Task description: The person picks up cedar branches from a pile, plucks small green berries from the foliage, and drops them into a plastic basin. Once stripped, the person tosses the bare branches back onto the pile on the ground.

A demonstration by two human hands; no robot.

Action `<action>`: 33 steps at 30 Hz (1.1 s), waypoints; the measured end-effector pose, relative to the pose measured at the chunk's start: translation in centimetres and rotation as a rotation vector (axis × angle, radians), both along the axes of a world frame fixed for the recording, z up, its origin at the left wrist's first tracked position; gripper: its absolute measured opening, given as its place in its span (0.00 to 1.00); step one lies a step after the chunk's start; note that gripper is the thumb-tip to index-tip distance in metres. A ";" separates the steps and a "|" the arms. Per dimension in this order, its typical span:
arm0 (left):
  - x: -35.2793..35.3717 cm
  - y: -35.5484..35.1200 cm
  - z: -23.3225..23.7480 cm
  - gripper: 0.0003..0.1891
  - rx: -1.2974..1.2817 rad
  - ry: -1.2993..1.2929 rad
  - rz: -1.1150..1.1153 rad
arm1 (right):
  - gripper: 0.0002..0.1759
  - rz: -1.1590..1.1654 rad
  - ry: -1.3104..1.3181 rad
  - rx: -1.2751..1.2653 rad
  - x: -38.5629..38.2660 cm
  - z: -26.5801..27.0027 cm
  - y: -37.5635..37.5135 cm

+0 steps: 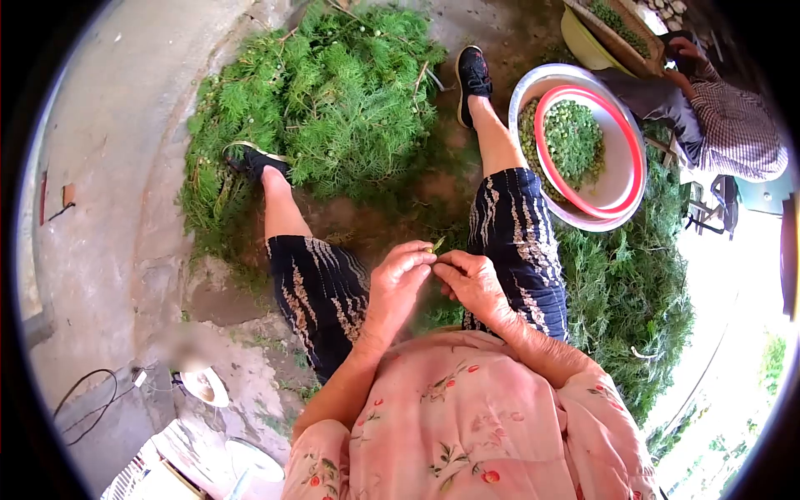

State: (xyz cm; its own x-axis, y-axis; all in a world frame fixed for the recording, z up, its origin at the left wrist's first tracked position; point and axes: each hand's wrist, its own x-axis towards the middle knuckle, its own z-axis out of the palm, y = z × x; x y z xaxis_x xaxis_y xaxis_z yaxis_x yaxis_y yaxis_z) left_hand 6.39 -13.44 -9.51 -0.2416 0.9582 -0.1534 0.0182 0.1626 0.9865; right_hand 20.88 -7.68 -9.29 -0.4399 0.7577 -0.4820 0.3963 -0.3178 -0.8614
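My left hand (402, 277) pinches a small green sprig (436, 246) between thumb and forefinger, in front of my lap. My right hand (473, 284) is closed in a pinch right beside it, fingertips almost touching the left ones. What lies between the right fingertips is too small to make out. Beyond my hands, a big heap of feathery green branches (350, 108) lies on the ground between and around my feet. To the right stands a red-rimmed basin (636, 171) with small green cones or berries (573, 137) in it.
The red-rimmed basin rests inside a larger metal basin (533, 79) that also holds green pieces. More cut branches (621, 292) lie at right. Another person (733, 125) sits at the upper right near a yellow-green basin (583, 42) and a woven basket (637, 54).
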 end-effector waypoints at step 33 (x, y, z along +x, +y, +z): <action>3.5 -5.5 5.2 0.02 -0.041 0.043 0.131 | 0.09 0.077 0.324 0.329 1.4 5.0 -3.9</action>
State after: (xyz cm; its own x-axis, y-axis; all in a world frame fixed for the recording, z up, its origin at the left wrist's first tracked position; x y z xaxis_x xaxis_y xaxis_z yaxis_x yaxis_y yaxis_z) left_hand 9.84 -18.95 -4.33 -0.3715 0.9111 -0.1784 0.0362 0.2062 0.9778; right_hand 22.23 -11.59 -4.25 -0.5889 0.8067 -0.0502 0.1024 0.0129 -0.9947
